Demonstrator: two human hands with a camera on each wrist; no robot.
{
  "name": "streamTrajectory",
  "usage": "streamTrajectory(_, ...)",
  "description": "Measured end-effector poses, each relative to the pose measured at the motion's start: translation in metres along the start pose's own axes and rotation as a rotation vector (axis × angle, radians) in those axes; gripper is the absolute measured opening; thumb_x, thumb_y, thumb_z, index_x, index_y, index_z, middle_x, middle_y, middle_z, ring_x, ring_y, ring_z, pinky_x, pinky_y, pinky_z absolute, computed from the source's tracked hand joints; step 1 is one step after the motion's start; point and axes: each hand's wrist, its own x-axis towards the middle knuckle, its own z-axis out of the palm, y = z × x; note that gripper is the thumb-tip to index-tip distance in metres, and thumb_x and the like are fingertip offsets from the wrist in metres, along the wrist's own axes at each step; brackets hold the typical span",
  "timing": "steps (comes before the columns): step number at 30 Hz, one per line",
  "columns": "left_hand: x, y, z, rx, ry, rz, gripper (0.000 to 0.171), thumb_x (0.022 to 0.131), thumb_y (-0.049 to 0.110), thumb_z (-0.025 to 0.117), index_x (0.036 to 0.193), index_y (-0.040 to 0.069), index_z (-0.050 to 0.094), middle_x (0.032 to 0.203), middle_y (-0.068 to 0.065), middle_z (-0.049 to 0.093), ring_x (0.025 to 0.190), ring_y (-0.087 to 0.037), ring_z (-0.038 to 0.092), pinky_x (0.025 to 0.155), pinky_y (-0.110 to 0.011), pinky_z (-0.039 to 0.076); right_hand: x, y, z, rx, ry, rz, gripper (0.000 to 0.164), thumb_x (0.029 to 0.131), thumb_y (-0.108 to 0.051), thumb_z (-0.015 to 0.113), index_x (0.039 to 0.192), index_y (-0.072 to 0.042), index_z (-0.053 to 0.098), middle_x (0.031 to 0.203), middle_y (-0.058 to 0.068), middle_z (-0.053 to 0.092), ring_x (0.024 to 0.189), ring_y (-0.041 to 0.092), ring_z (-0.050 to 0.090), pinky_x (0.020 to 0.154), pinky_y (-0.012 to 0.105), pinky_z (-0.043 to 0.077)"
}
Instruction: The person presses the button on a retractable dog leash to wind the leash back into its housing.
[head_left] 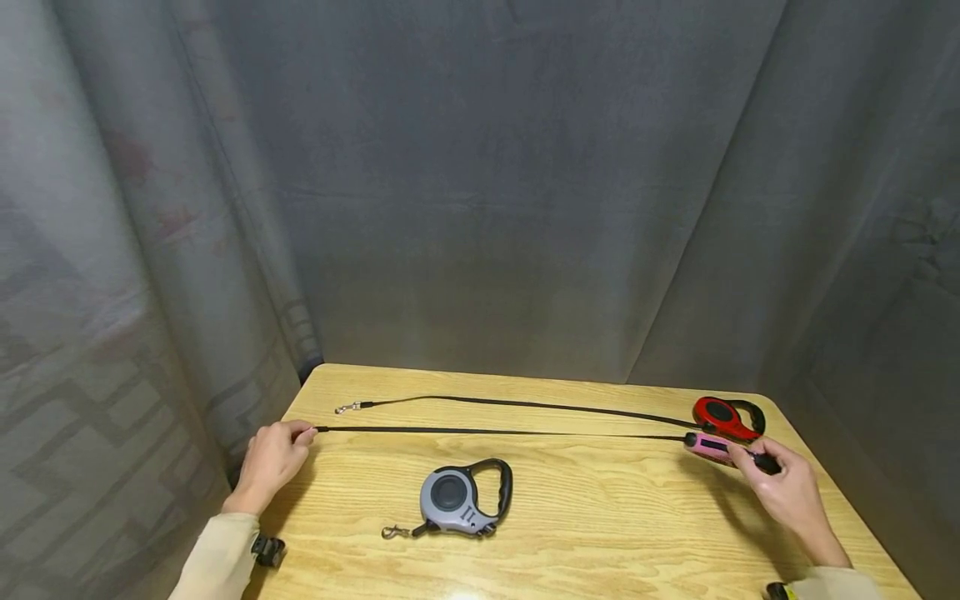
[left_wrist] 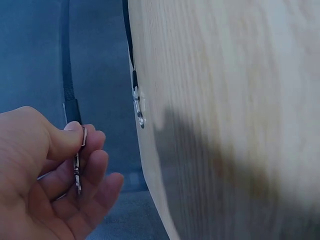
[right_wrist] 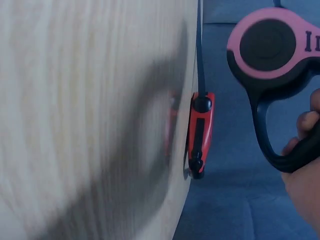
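My right hand point(head_left: 789, 490) grips the black loop handle of a pink retractable dog leash point(head_left: 703, 445), held above the table at the right. In the right wrist view the fingers curl round that handle, below the pink casing point(right_wrist: 231, 46) with its dark round centre. A black strap point(head_left: 487, 430) runs taut from the leash across to my left hand point(head_left: 268, 462). There, thumb and fingers pinch the strap's metal clip point(left_wrist: 77, 170) just below its black sleeve. The clip's lower end hangs over the curled fingers.
Behind lies a red retractable leash point(head_left: 712, 412), its strap point(head_left: 540, 406) drawn out leftward to a silver clip point(head_left: 347, 408). A grey retractable leash point(head_left: 467, 518) rests at front centre, its clip point(head_left: 393, 532) pointing left. Grey curtains point(head_left: 480, 192) hang around the wooden table point(head_left: 600, 517).
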Motion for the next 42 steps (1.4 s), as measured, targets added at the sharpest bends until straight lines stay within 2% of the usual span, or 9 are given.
streamTrajectory(9,0.002,-0.001,0.006,-0.019,0.024,-0.03,0.019,0.103,0.015,0.069,0.11,0.003,0.082,0.103,-0.019,0.081,0.093,-0.046,0.075,0.083,-0.063,0.056,0.002,0.0,-0.008,0.0,-0.086,0.048,0.034,0.1,-0.028,0.077,0.079,-0.009,0.058,0.07,-0.015,0.047,0.068,0.002,0.042,0.06,0.028,0.032)
streamTrajectory(17,0.001,-0.003,0.005,-0.018,0.033,-0.046,0.02,0.104,0.016,0.069,0.111,0.002,0.081,0.106,-0.021,0.08,0.096,-0.048,0.074,0.086,-0.065,0.055,0.004,-0.003,-0.019,-0.018,-0.158,0.021,0.03,0.096,-0.026,0.082,0.081,-0.011,0.06,0.069,-0.017,0.046,0.065,0.002,0.04,0.057,0.031,0.03)
streamTrajectory(23,-0.002,-0.005,0.001,-0.035,0.039,-0.057,0.022,0.105,0.018,0.068,0.114,0.003,0.08,0.11,-0.022,0.079,0.099,-0.05,0.073,0.088,-0.067,0.054,0.007,0.001,-0.029,-0.044,-0.216,0.098,0.029,0.1,-0.033,0.076,0.084,-0.011,0.065,0.069,-0.016,0.044,0.066,0.004,0.039,0.057,0.033,0.029)
streamTrajectory(27,-0.004,-0.007,-0.002,-0.046,0.037,-0.069,0.023,0.105,0.018,0.067,0.116,0.002,0.08,0.112,-0.024,0.079,0.102,-0.052,0.071,0.089,-0.069,0.052,0.007,0.005,-0.035,-0.058,-0.199,0.149,0.03,0.102,-0.038,0.073,0.088,-0.012,0.067,0.072,-0.016,0.044,0.07,0.003,0.039,0.061,0.032,0.029)
streamTrajectory(32,-0.005,-0.006,-0.003,-0.053,0.047,-0.078,0.024,0.105,0.017,0.067,0.118,0.001,0.079,0.112,-0.023,0.079,0.105,-0.051,0.071,0.091,-0.069,0.051,0.007,0.009,-0.033,0.006,-0.15,0.192,0.026,0.1,-0.035,0.076,0.088,-0.014,0.066,0.072,-0.018,0.045,0.071,0.001,0.041,0.061,0.03,0.032)
streamTrajectory(37,-0.006,-0.005,-0.002,-0.054,0.06,-0.095,0.023,0.105,0.017,0.067,0.115,0.002,0.08,0.109,-0.022,0.079,0.105,-0.05,0.072,0.091,-0.068,0.051,0.005,0.009,-0.031,0.027,-0.126,0.208,0.024,0.098,-0.033,0.079,0.088,-0.014,0.067,0.074,-0.019,0.048,0.07,0.0,0.042,0.06,0.029,0.033)
streamTrajectory(42,-0.008,-0.004,0.0,-0.045,0.078,-0.088,0.022,0.104,0.016,0.068,0.114,0.0,0.08,0.109,-0.023,0.079,0.104,-0.051,0.072,0.091,-0.068,0.052,0.002,0.008,-0.03,0.016,-0.126,0.19,0.024,0.097,-0.032,0.08,0.088,-0.013,0.069,0.074,-0.02,0.051,0.071,0.001,0.044,0.061,0.029,0.034)
